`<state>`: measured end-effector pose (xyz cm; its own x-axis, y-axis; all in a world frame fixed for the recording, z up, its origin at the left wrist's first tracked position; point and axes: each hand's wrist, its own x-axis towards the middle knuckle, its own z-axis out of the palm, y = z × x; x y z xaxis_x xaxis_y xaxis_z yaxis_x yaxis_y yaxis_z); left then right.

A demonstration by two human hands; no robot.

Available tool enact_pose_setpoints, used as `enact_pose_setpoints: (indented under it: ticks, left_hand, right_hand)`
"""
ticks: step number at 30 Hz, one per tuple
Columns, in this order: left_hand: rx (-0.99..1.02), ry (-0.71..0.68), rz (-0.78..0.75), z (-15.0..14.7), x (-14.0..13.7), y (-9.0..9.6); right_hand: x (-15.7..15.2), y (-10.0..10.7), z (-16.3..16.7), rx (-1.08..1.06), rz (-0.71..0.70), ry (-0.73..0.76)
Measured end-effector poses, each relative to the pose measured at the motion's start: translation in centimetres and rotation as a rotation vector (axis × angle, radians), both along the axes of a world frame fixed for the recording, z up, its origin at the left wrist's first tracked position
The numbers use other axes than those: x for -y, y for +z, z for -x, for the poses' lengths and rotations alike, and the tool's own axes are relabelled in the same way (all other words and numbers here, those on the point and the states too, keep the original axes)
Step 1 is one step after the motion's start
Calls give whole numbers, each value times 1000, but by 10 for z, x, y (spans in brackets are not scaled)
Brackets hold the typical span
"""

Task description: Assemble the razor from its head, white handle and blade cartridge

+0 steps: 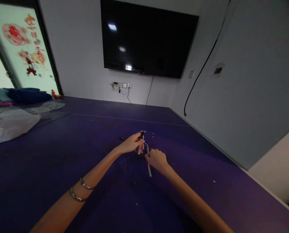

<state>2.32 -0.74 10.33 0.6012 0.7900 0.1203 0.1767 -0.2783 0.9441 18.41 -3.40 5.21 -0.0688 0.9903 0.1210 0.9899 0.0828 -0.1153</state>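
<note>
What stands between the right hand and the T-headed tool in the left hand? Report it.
The upper end of the white stick, which the right hand itself holds. Fingers of the left hand also partly cover the T-headed tool. Nothing else visible is in between.

Home rm w/ wall-mtd TV [148, 40]

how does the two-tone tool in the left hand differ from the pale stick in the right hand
The two-tone tool is grey and black; the pale stick looks whitish throughout where visible. The tool has a wide crosspiece on top, while the stick shows none. In the picture the tool's top leans right, the stick's leans left. Both are held: tool in the left hand, stick in the right hand.
</note>
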Motion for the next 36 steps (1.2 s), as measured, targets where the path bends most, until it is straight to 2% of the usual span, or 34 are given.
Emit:
enact_pose_setpoints:
  ticks: [5,18,23,28,30,33,36]
  left_hand:
    - [7,6,-15,-1,-1,-3]
    - [19,-13,6,-1,-2,-6]
    - [-5,-7,-14,-1,-3,-9]
    - [-6,-3,-22,-1,-5,-12]
    - [-1,-7,-27,-2,-6,-14]
    - [17,-21,-29,-3,-7,-17]
    - [33,-32,-31,-3,-8,-19]
  right_hand:
    - [2,-15,14,-32,20,18]
    - [4,-28,15,-15,-4,31]
    - [3,-17,6,-42,-13,21]
    - [-19,2,-30,-137,-49,11]
    - [-31,3,-47,-215,-41,86]
    - [-46,-3,-63,-314,-2,284]
    - [-53,-11,-67,-302,15,388]
